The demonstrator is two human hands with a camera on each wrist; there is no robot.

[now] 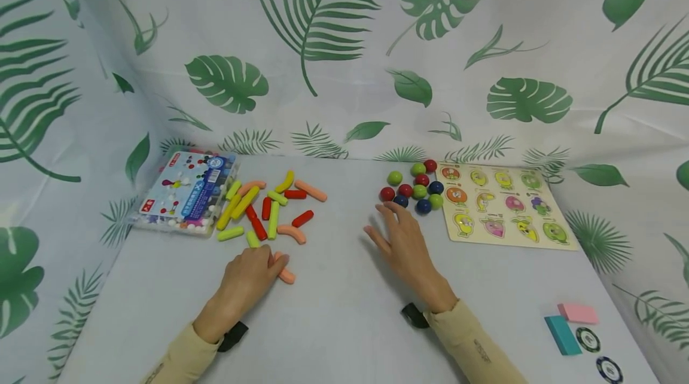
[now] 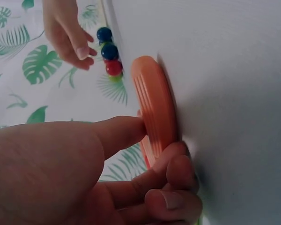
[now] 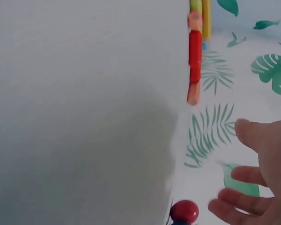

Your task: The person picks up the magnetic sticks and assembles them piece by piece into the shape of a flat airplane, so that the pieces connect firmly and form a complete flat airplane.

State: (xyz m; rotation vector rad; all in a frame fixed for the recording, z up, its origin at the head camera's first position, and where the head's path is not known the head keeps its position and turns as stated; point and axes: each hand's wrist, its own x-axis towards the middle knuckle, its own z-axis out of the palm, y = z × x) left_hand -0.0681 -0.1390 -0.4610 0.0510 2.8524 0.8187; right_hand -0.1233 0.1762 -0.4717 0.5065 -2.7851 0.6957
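Observation:
My left hand [image 1: 247,279] pinches a salmon-orange, slightly curved, ridged piece [image 2: 154,103] between thumb and fingers, low over the white tabletop. Beyond that hand lies a loose group of sticks: a red stick [image 1: 302,218], a yellow stick [image 1: 245,202], a lime-green stick [image 1: 274,220] and several others, some of them curved. Holding nothing, my right hand [image 1: 404,249] hovers with fingers spread and relaxed. Just past its fingertips sits a cluster of glossy balls, with a red ball [image 1: 387,194], a dark blue ball [image 1: 423,206] and a green ball [image 1: 395,178] among them.
A clear plastic case [image 1: 183,192] with a blue printed label stands at the back left. The cream fruit-picture board [image 1: 506,204] lies at the back right. Near the right edge are a pink block [image 1: 578,313], a teal block [image 1: 563,335] and two poker chips [image 1: 588,340].

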